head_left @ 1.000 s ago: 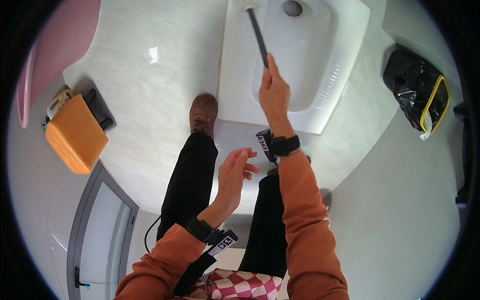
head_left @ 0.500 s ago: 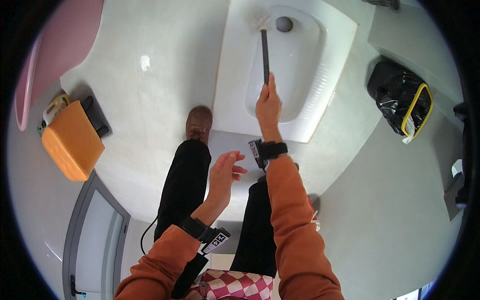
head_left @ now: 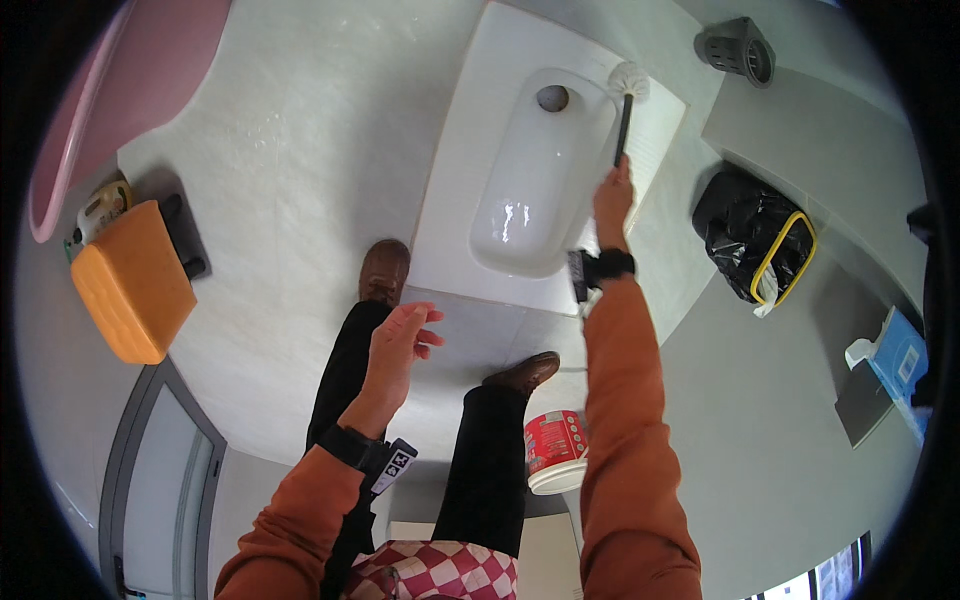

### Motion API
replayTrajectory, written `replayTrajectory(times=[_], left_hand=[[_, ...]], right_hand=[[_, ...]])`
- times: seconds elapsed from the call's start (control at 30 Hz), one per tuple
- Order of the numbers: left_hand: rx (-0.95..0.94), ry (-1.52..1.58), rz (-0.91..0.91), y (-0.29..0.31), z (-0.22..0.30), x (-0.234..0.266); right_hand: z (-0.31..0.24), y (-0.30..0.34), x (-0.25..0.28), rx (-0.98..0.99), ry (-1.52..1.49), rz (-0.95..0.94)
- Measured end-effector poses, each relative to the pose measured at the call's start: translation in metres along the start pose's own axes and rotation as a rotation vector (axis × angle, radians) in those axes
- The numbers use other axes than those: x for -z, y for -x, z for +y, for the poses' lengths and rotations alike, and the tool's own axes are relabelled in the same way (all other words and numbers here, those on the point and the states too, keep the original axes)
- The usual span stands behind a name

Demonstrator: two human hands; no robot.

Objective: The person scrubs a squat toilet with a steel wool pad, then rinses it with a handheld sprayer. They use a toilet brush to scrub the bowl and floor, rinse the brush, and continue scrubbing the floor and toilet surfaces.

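Observation:
A white squat toilet pan (head_left: 520,190) is set in the pale floor ahead of me. My right hand (head_left: 612,198) is shut on the dark handle of a toilet brush (head_left: 625,110). The brush's white bristle head rests on the pan's far right rim, near the drain hole (head_left: 552,97). My left hand (head_left: 398,338) hangs open in the air above my left leg, holding nothing. Both arms wear orange sleeves and dark wrist bands.
A red-and-white tub (head_left: 553,450) stands by my right shoe (head_left: 520,373). An orange stool (head_left: 130,280) and a bottle (head_left: 100,208) sit at the left, under a pink basin (head_left: 120,90). A black-lined bin (head_left: 755,245) stands at the right, a grey brush holder (head_left: 738,45) beyond it.
My right hand has swung the brush from the pan's middle over to its far right rim. The view has shifted so the pan sits lower in the picture. My left hand stays open.

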State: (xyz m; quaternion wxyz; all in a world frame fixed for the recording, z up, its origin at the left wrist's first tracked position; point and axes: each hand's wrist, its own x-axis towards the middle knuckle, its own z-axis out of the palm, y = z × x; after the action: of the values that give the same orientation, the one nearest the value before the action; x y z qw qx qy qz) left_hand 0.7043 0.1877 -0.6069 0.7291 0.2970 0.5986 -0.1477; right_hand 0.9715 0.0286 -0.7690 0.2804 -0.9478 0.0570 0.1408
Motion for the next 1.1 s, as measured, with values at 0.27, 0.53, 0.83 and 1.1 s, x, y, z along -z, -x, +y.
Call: replayTrajectory(times=[0.27,0.53,0.83,1.1], left_hand=[[0.071,-0.017,-0.039,-0.001,-0.009,0.001],[0.122,-0.071,-0.038,-0.007,-0.025,0.008],[0.129,0.041,-0.087,-0.007,-0.028,-0.004],[0.256,-0.075,-0.113,-0.005,-0.038,-0.006]], right_hand=[[-0.03,0.091,-0.03,0.103,-0.051,-0.148],[-0.006,0.05,-0.015,0.039,0.277,-0.235],[0.065,0.079,0.035,0.258,0.73,-0.402],[0.057,-0.02,0.034,0.315,1.158,-0.361]])
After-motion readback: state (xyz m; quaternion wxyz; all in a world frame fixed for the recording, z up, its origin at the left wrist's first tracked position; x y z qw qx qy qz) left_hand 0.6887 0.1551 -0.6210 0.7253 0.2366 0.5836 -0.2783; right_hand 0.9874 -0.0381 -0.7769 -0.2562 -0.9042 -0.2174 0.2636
